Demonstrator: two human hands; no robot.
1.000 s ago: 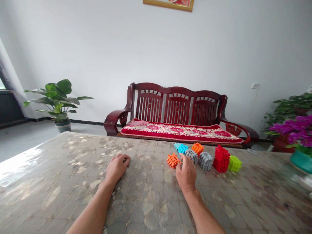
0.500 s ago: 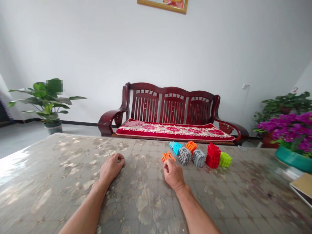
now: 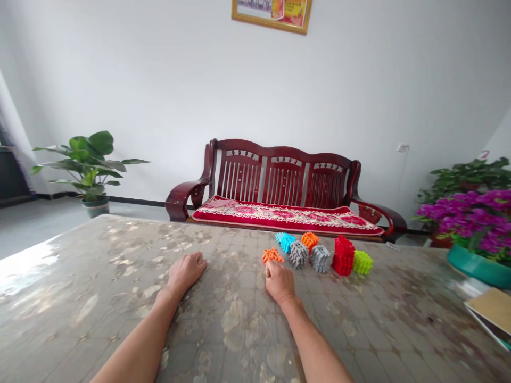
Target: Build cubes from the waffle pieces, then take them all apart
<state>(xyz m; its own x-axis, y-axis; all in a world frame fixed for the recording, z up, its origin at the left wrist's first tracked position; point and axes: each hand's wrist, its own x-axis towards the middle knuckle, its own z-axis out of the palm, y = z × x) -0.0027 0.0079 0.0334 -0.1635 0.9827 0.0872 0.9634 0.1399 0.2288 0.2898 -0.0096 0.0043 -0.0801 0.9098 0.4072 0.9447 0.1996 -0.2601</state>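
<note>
My left hand (image 3: 187,271) rests on the table as a closed fist, with no object showing in it. My right hand (image 3: 279,279) is also curled into a fist, just in front of a small orange pile of interlocking plastic pieces (image 3: 273,255); whether they touch I cannot tell. Behind and to the right of that hand stand stacked blocks of similar pieces: blue (image 3: 286,242), orange (image 3: 310,241), dark grey (image 3: 298,255), light grey (image 3: 320,259), red (image 3: 343,255) and yellow-green (image 3: 363,262).
A patterned cover lies over the table (image 3: 223,330). At the right are a teal planter (image 3: 477,266) of purple flowers and a brown-covered book or box (image 3: 491,307). Beyond the table stands a dark red wooden bench (image 3: 279,175); a potted plant (image 3: 93,165) is at the left.
The camera view has shifted slightly. My left hand's fingers have curled in tighter, closing the gap seen by the thumb. My right fist and the blocks stay about where they were.
</note>
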